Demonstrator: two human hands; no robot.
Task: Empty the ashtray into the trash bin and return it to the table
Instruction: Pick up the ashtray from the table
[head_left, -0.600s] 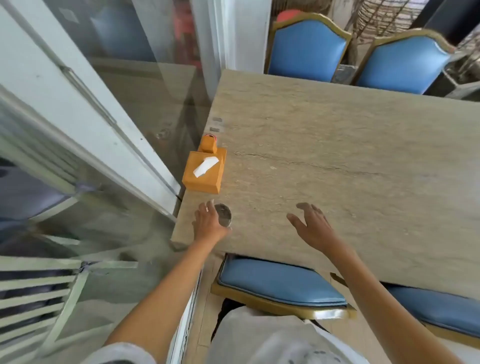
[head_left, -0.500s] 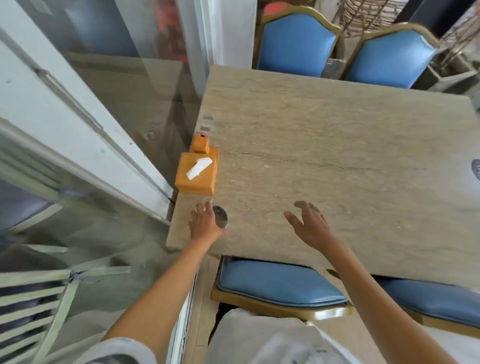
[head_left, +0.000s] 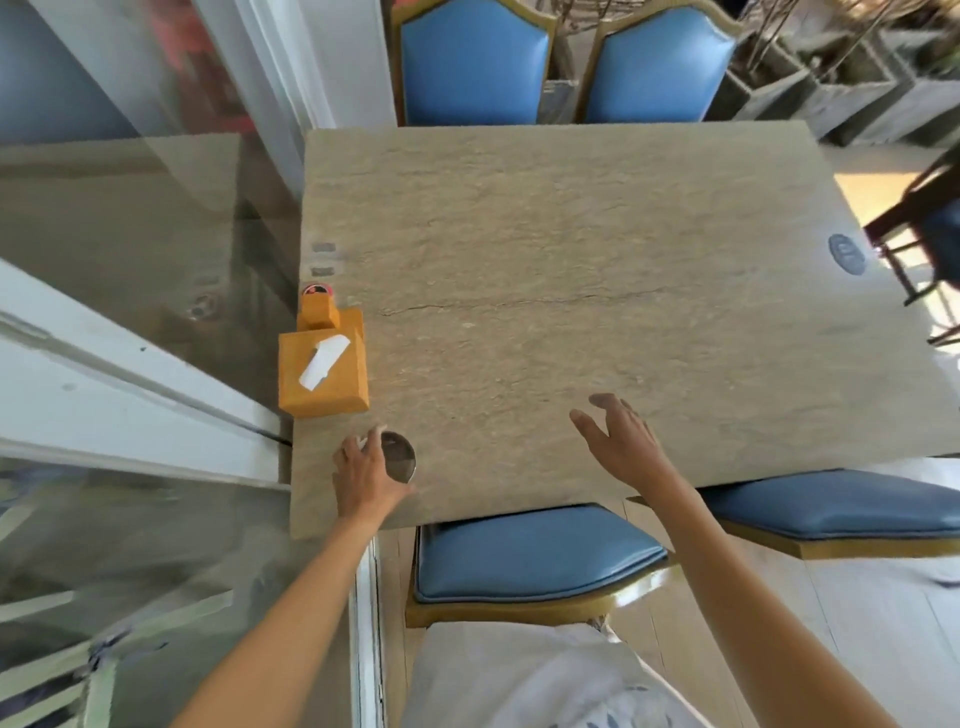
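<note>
A small round clear glass ashtray (head_left: 399, 457) sits on the stone table (head_left: 597, 291) near its front left corner. My left hand (head_left: 366, 475) is curled over the ashtray's left rim and covers that side of it. My right hand (head_left: 621, 441) hovers over the table's front edge, well to the right of the ashtray, fingers spread and holding nothing. No trash bin is in view.
An orange tissue box (head_left: 323, 375) with a small orange holder (head_left: 318, 310) behind it stands just beyond the ashtray. A grey oval dish (head_left: 847, 253) lies at the table's right edge. Blue chairs (head_left: 535, 556) are tucked under the front and far sides. A glass wall (head_left: 130, 291) runs along the left.
The view has swung up and right, showing more of the table's right side. My left hand stays on the ashtray and my right hand stays spread above the table.
</note>
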